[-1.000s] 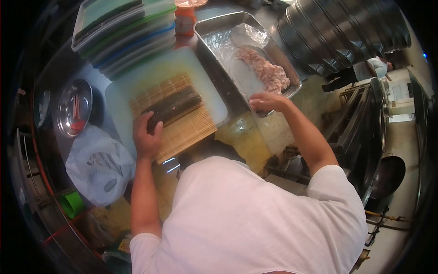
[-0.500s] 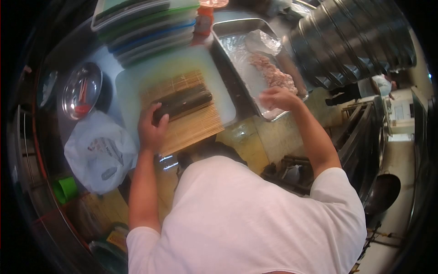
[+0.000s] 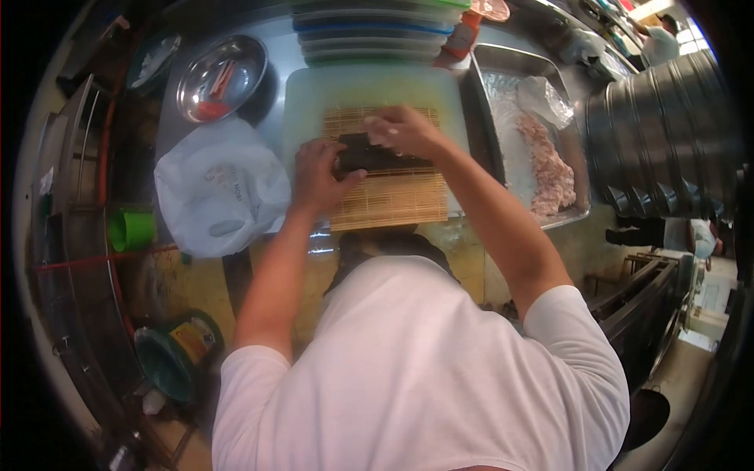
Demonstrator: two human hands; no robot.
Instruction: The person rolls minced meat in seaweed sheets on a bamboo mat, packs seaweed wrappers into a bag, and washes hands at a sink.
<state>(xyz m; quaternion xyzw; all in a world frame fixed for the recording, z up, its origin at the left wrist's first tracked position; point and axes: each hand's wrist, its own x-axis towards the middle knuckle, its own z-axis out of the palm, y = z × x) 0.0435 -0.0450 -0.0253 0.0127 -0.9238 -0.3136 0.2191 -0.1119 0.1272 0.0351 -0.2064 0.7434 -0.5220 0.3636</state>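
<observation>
A dark, seaweed-like roll lies across the bamboo mat, on a pale cutting board. My left hand is at the roll's left end, fingers along its far side and thumb at its near side. Over the middle of the roll, my right hand has its fingers drawn together; what they hold is too small to make out. Pink minced meat lies in a metal tray to the right, with crumpled clear plastic at its far end.
Stacked lidded containers stand behind the board, beside an orange object. To the left are a metal bowl with reddish items and a plastic bag. Large round metal containers stand right; other people are in the background.
My right hand has moved left from the meat tray to above the dark roll. My left hand stays at the roll's left end. The view has turned, and the scene has shifted with it.
</observation>
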